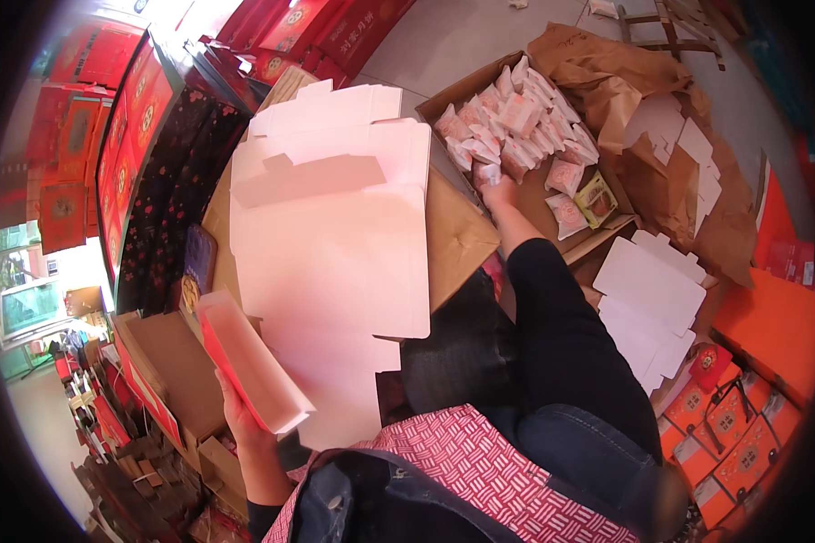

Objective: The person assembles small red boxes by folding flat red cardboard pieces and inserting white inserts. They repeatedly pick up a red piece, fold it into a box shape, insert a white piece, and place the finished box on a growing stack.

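Note:
My left hand (242, 414) is closed round a long, narrow paper box (255, 362), red outside and white inside, tilted with its open side up. My right hand (498, 192) reaches into the near left part of a cardboard carton (618, 226) full of small wrapped packets (520, 116). Its fingers are closed on one small wrapped packet (486, 172), partly hidden by the hand. Nearer in the carton lie two loose packets and a yellow-green packet (596, 200). Between my hands lies a stack of flat white box blanks (335, 235).
Crumpled brown paper (607, 86) and more white blanks (647, 303) lie right of the carton. Orange boxes (729, 425) stand at the lower right. Tall dark and red boxes (167, 136) rise at the left, above an open brown carton (172, 362). A wooden stool (670, 27) stands far right.

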`<state>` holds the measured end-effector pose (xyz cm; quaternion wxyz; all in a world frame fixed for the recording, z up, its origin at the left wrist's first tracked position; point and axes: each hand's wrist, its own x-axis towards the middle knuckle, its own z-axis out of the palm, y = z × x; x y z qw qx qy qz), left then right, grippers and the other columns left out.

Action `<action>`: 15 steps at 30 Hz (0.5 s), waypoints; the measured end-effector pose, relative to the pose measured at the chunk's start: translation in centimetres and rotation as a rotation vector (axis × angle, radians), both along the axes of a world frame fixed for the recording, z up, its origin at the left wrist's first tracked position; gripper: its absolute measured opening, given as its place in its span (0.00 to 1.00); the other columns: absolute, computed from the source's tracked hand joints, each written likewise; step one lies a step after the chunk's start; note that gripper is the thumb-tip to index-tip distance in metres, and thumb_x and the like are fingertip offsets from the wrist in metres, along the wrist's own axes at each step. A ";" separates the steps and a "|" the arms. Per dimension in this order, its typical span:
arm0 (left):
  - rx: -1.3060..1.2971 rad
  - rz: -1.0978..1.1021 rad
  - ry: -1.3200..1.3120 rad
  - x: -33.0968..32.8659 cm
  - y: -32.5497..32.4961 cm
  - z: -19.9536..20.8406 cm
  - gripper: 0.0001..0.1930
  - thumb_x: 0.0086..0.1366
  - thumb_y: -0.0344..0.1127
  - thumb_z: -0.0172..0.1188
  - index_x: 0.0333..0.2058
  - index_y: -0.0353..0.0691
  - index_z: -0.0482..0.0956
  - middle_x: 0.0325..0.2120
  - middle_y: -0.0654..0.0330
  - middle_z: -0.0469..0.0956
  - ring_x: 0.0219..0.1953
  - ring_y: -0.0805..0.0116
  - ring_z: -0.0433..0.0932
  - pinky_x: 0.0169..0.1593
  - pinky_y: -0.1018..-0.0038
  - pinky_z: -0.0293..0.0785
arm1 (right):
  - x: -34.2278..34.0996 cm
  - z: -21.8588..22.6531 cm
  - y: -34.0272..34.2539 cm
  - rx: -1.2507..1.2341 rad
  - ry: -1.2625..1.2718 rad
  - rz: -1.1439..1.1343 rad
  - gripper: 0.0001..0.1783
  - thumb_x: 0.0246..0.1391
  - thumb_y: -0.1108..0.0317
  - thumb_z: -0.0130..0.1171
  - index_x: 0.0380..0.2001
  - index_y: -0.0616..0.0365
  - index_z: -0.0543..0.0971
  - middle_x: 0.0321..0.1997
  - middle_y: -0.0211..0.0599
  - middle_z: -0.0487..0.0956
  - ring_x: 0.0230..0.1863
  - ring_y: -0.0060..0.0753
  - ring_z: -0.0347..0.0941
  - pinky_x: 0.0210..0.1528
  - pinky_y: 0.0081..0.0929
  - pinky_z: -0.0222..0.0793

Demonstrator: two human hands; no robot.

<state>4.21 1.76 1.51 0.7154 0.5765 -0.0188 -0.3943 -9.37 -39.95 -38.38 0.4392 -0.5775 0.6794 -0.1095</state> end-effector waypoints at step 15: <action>-0.054 0.051 0.055 1.7 -5.0 0.0 0.27 0.73 0.53 0.40 0.52 0.32 0.69 0.42 0.53 0.78 0.38 0.65 0.81 0.39 0.71 0.81 | -3.8 48.3 7.4 -1.197 -0.825 1.301 0.16 0.41 0.69 0.67 0.37 0.54 0.81 0.44 0.32 0.81 0.52 0.42 0.71 0.56 0.38 0.65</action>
